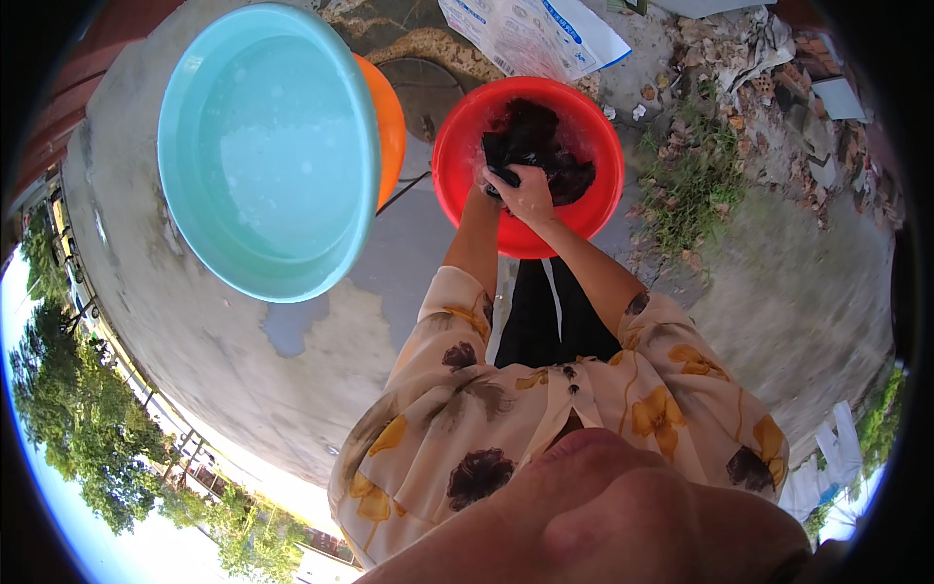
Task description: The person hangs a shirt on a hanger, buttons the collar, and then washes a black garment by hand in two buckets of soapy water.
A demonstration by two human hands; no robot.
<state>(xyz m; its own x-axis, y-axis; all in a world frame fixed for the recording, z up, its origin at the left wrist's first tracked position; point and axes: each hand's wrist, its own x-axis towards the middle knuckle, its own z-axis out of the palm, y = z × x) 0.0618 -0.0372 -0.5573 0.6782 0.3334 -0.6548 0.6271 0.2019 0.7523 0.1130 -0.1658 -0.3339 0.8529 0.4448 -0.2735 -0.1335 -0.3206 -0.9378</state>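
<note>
A red basin (445, 156) stands on the ground in front of me, with wet black cloth (530, 136) bunched inside it. Near the basin's left side, my right hand (528, 195) is closed on a fold of the cloth. My left hand (485, 179) is right beside it, closed on the same fold, its fingers mostly hidden by the cloth and the other hand. Most of the cloth spreads away from my hands toward the far and right parts of the basin.
Left of the red basin stands a large light-blue basin (282, 146) with water, partly covering an orange basin (389, 127). A white printed bag (540, 34) lies beyond the red basin. Weeds (696, 185) and rubble (817, 127) lie to the right on concrete ground (321, 389).
</note>
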